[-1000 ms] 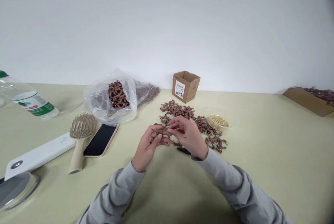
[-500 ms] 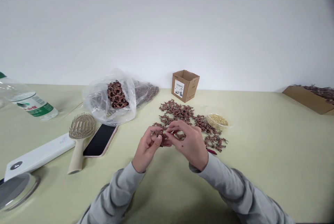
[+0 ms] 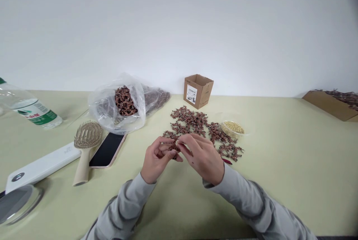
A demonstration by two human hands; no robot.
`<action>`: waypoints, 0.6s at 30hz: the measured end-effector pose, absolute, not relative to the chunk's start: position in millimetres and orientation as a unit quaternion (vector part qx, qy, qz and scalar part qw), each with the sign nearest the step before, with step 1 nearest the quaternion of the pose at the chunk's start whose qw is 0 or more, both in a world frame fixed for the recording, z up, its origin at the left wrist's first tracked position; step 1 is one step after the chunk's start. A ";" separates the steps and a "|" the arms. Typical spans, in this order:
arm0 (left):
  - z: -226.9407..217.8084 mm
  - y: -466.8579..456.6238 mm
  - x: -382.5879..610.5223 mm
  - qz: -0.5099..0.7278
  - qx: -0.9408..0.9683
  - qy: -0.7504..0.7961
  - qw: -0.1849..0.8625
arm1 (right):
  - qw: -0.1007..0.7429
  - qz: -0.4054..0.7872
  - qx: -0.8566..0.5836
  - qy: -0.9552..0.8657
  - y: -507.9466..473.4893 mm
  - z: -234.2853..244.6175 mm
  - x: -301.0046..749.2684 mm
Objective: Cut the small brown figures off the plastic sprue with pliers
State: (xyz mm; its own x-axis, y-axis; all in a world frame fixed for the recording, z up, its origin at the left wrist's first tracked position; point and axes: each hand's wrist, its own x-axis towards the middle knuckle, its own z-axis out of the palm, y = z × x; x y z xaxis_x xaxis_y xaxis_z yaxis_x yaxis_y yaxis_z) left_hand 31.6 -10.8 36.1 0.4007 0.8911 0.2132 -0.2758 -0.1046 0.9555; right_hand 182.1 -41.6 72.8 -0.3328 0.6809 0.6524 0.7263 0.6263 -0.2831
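Note:
My left hand (image 3: 156,161) pinches a small brown animal-like figurine (image 3: 173,146) between thumb and fingers, above the front of the pile. My right hand (image 3: 201,156) meets it from the right, its thumb and index fingertip closed together at the figurine. Whatever sits between those fingertips is too small to make out. Behind both hands spreads a loose pile of similar brown figurines (image 3: 192,118), partly hidden by my fingers. A clear round tub (image 3: 232,129) of tiny gold-coloured pieces stands at the pile's right side.
Near the wall stands an open cardboard box (image 3: 199,92). A plastic bag (image 3: 104,111) of brown figurines lies to the left, by a phone (image 3: 107,150), hairbrush (image 3: 88,137), white bar-shaped device (image 3: 41,167) and bottle (image 3: 37,112). Another carton (image 3: 321,105) is far right.
My right hand's fingers have dipped slightly and closed in on the figurine. My left hand keeps its hold, with its thumb shifted a little. The other objects stay in place.

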 end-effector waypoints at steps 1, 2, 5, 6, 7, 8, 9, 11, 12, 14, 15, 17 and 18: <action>36.1 -10.8 31.6 0.477 0.571 0.268 0.612 | 0.381 -0.030 -0.430 -0.818 -41.4 72.8 182.4; 36.1 -10.9 31.6 0.477 0.572 0.266 0.612 | 0.378 -0.032 -0.429 -0.820 -41.2 72.9 182.8; 36.3 -10.9 31.4 0.477 0.575 0.262 0.611 | 0.370 -0.042 -0.423 -0.826 -41.1 74.0 184.2; 36.3 -10.8 31.3 0.477 0.576 0.262 0.610 | 0.369 -0.044 -0.420 -0.828 -41.1 74.5 184.6; 36.2 -10.8 31.2 0.478 0.577 0.264 0.608 | 0.369 -0.045 -0.417 -0.829 -41.2 74.9 184.9; 36.1 -10.7 31.0 0.479 0.578 0.265 0.605 | 0.370 -0.044 -0.415 -0.830 -41.3 75.2 185.2; 36.0 -10.7 30.9 0.479 0.579 0.268 0.603 | 0.370 -0.044 -0.414 -0.830 -41.4 75.4 185.4; 35.9 -10.6 30.8 0.478 0.581 0.273 0.600 | 0.373 -0.044 -0.413 -0.830 -41.4 75.6 185.7; 35.9 -10.7 30.8 0.477 0.582 0.274 0.599 | 0.373 -0.043 -0.413 -0.830 -41.3 75.5 185.7; 36.0 -10.8 30.9 0.476 0.584 0.276 0.597 | 0.373 -0.043 -0.412 -0.830 -41.1 75.2 185.8; 36.2 -10.9 31.1 0.476 0.584 0.275 0.597 | 0.372 -0.042 -0.411 -0.831 -41.0 75.1 185.8; 36.7 -11.1 31.4 0.478 0.584 0.278 0.594 | 0.371 -0.041 -0.409 -0.833 -40.8 74.7 185.9; 37.0 -11.3 31.6 0.479 0.584 0.280 0.593 | 0.372 -0.041 -0.408 -0.833 -40.7 74.6 185.9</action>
